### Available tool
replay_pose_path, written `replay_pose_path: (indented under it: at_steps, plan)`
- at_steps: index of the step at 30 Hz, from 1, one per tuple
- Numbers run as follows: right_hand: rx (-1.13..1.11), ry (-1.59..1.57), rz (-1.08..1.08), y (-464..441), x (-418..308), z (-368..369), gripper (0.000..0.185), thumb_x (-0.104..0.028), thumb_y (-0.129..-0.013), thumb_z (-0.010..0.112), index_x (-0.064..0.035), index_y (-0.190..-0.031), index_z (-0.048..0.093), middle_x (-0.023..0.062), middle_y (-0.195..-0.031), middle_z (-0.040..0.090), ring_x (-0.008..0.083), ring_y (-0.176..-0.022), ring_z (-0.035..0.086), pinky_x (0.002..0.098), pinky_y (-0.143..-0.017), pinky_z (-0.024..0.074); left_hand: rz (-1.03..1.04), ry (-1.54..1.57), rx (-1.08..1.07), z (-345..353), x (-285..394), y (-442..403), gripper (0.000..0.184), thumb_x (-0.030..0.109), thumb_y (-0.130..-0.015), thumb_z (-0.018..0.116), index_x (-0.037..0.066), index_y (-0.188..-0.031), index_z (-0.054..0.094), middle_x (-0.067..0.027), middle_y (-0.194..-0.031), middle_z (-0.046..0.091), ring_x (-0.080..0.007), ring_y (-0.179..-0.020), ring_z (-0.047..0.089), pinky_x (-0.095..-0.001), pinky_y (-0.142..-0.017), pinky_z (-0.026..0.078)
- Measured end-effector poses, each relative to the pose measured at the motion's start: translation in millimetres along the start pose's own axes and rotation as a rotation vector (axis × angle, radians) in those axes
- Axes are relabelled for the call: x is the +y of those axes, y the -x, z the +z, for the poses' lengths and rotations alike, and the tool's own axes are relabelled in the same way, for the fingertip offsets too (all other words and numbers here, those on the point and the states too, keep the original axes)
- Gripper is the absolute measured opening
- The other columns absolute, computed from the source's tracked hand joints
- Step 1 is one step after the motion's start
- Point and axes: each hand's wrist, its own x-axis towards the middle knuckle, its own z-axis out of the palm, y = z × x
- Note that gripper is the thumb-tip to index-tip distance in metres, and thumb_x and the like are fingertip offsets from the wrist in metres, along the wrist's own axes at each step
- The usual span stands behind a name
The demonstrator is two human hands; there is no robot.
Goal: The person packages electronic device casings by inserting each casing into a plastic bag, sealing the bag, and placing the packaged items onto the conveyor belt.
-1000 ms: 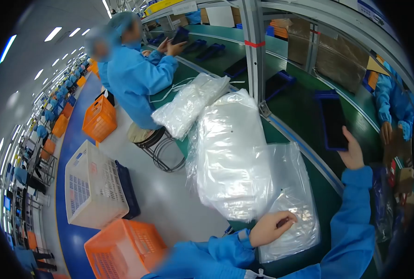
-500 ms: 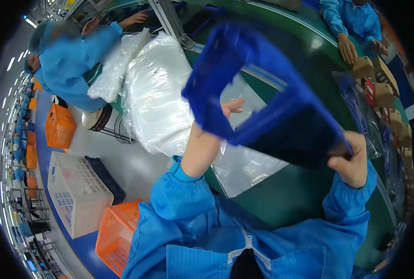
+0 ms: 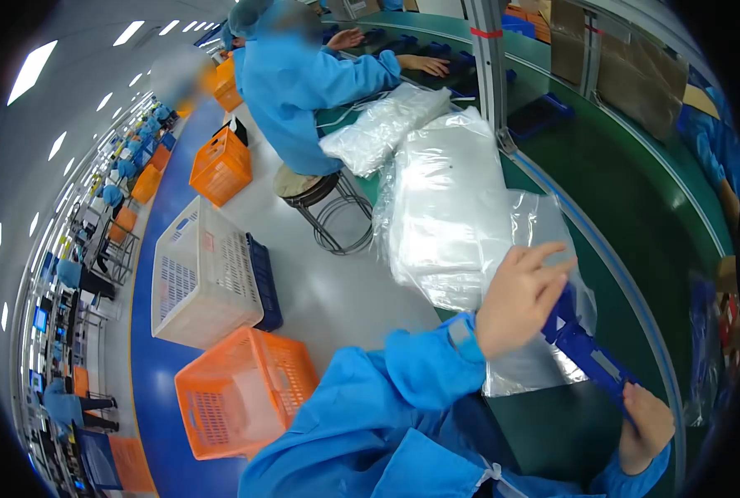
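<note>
A blue plastic frame (image 3: 592, 358) is seen nearly edge-on, slanting over the front of the green work surface. My right hand (image 3: 647, 425) grips its lower right end, fingers wrapped around the edge. Near the upper end is my left hand (image 3: 521, 300), with fingers stretched out and apart; whether the palm touches the frame is hidden. Beneath both lies a flat clear plastic bag (image 3: 511, 378), partly covered by the left hand and the frame. Just beyond is a thick stack of clear plastic bags (image 3: 453, 199).
A co-worker in blue (image 3: 291, 75) reaches over dark parts across the bench. A metal post (image 3: 488, 75) rises behind the bags. On the floor at left stand a white crate (image 3: 220, 278), orange crates (image 3: 245, 390) and a round stool (image 3: 303, 187). Wrapped blue parts (image 3: 702, 357) sit at right.
My view has swung left, so the bags and crates appear farther right. The blue frame has turned from face-on to nearly edge-on and is lower. My right hand still grips it.
</note>
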Motion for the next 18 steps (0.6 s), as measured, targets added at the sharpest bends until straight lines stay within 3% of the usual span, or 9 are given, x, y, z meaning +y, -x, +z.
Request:
replay_pose_path:
  at_steps: [2,3,5,7,8,10,14,18]
  plan:
    - [-0.028,0.056,-0.133,-6.9,-9.1,7.6,0.017,0.007,-0.066,0.062,0.0000,-0.082,0.064,0.0155,-0.084,0.068,0.0311,-0.084,0.067,0.0428,-0.079,0.0533,0.135,-0.141,0.075,7.7,7.8,4.3,0.031,0.015,-0.088,0.055,0.001,-0.115,0.060,-0.0152,-0.124,0.053,-0.0326,-0.108,0.050,-0.0419,-0.097,0.034]
    - [-0.044,0.090,-0.191,-9.9,-12.6,12.0,0.015,0.006,-0.067,0.062,-0.0006,-0.080,0.064,0.0151,-0.082,0.068,0.0309,-0.084,0.067,0.0445,-0.079,0.0536,0.168,-0.055,-0.003,9.8,9.3,5.2,0.032,0.008,-0.083,0.059,0.001,-0.115,0.060,-0.0148,-0.125,0.054,-0.0310,-0.115,0.049,-0.0457,-0.102,0.031]
    - [-0.133,0.264,-0.385,-18.8,-15.8,19.9,0.017,-0.006,-0.072,0.063,-0.0005,-0.088,0.066,0.0137,-0.085,0.067,0.0329,-0.084,0.066,0.0464,-0.081,0.0510,0.248,-0.074,-0.033,17.1,16.8,9.8,0.033,0.005,-0.082,0.059,0.001,-0.115,0.059,-0.0150,-0.124,0.055,-0.0306,-0.118,0.049,-0.0483,-0.105,0.026]
    - [-0.158,0.402,-0.400,-27.1,-19.5,36.9,0.019,-0.006,-0.071,0.062,0.0012,-0.089,0.066,0.0169,-0.094,0.065,0.0331,-0.090,0.065,0.0475,-0.082,0.0511,0.300,0.035,-0.113,28.0,28.0,17.1,0.037,0.001,-0.080,0.059,0.000,-0.116,0.059,-0.0158,-0.122,0.056,-0.0301,-0.121,0.049,-0.0516,-0.109,0.020]
    - [-0.115,0.437,-0.398,-32.6,-15.2,51.5,0.020,-0.007,-0.071,0.062,0.0015,-0.088,0.067,0.0179,-0.094,0.065,0.0341,-0.088,0.065,0.0467,-0.079,0.0522,0.319,0.086,-0.163,28.9,33.3,18.7,0.037,0.003,-0.081,0.059,-0.002,-0.117,0.057,-0.0166,-0.122,0.056,-0.0312,-0.120,0.049,-0.0516,-0.107,0.025]
    - [-0.079,0.373,-0.228,-15.1,-0.3,75.8,0.032,-0.013,-0.074,0.059,-0.0007,-0.103,0.064,0.0172,-0.105,0.063,0.0344,-0.097,0.062,0.0479,-0.085,0.0493,0.361,0.269,-0.226,40.2,42.5,29.3,0.037,0.006,-0.083,0.058,-0.004,-0.119,0.056,-0.0186,-0.122,0.056,-0.0334,-0.122,0.048,-0.0521,-0.106,0.027]
    - [-0.165,0.474,-0.159,-26.9,17.0,116.4,0.053,-0.024,-0.076,0.052,-0.0090,-0.126,0.050,0.0121,-0.125,0.054,0.0278,-0.117,0.050,0.0493,-0.100,0.0377,0.386,0.305,-0.311,49.0,68.7,47.5,0.038,0.009,-0.085,0.057,-0.006,-0.120,0.055,-0.0226,-0.123,0.054,-0.0361,-0.123,0.046,-0.0522,-0.105,0.028]
    - [-0.021,0.447,-0.159,-35.1,37.3,120.1,0.043,-0.019,-0.073,0.054,-0.0068,-0.114,0.058,0.0120,-0.118,0.058,0.0264,-0.105,0.057,0.0440,-0.092,0.0442,0.412,0.284,-0.338,42.4,55.7,44.4,0.045,0.013,-0.079,0.065,-0.004,-0.120,0.055,-0.0255,-0.132,0.045,-0.0386,-0.127,0.041,-0.0531,-0.105,0.027]
